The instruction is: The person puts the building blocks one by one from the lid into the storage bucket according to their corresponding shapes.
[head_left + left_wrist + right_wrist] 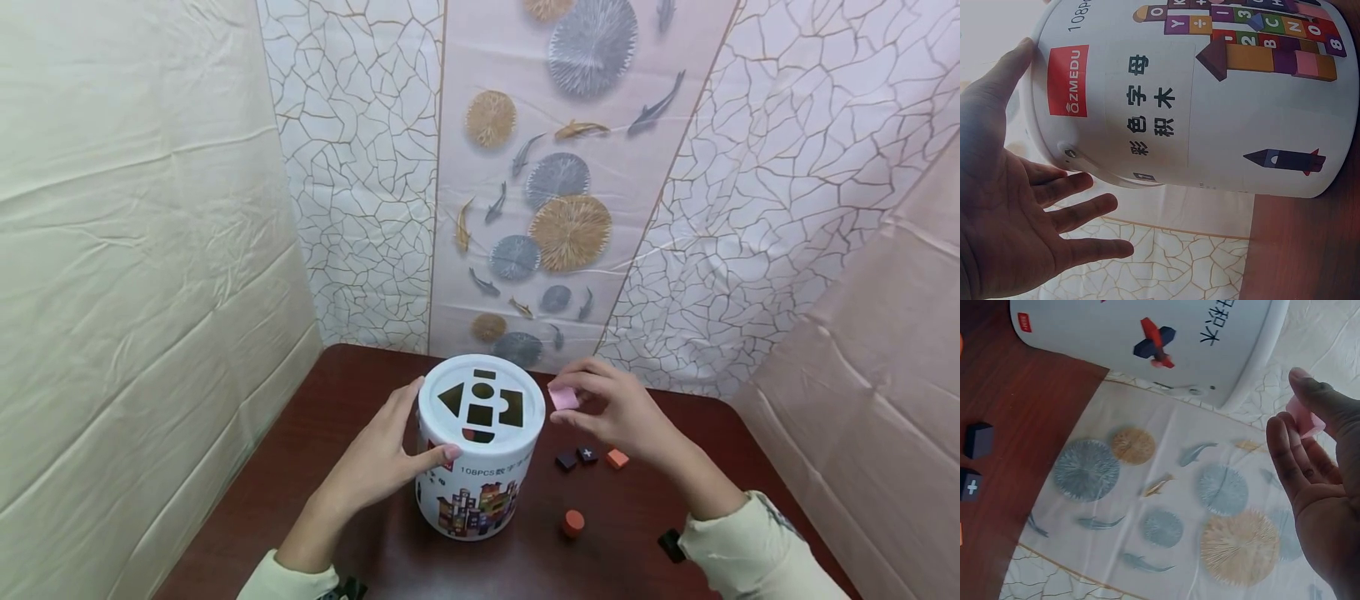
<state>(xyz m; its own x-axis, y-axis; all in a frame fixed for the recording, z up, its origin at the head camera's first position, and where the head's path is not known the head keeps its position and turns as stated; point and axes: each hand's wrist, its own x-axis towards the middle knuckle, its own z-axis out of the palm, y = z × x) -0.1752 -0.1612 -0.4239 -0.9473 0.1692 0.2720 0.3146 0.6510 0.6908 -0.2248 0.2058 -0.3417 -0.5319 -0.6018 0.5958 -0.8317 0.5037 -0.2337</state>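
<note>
A white bucket (468, 492) of building blocks stands upright, its white lid (450, 429) pierced by several shaped holes. Against the lid's left and front edge rests my left hand (378, 454); the left wrist view has its thumb (1013, 69) at the lid edge and the other fingers spread, fairly straight. To the right of the lid, at about its height, my right hand (618, 408) pinches a small pink block (564, 398) between thumb and fingers. In the right wrist view the pink block (1305, 419) is partly hidden by the fingers. Something red and green shows in the front hole.
On the dark red table (630, 533), right of the bucket, lie two black blocks (587, 455), one marked with a plus, and an orange block (617, 458). Nearer me is a red-orange cylinder block (573, 523). Patterned cloth (360, 208) hangs behind the table.
</note>
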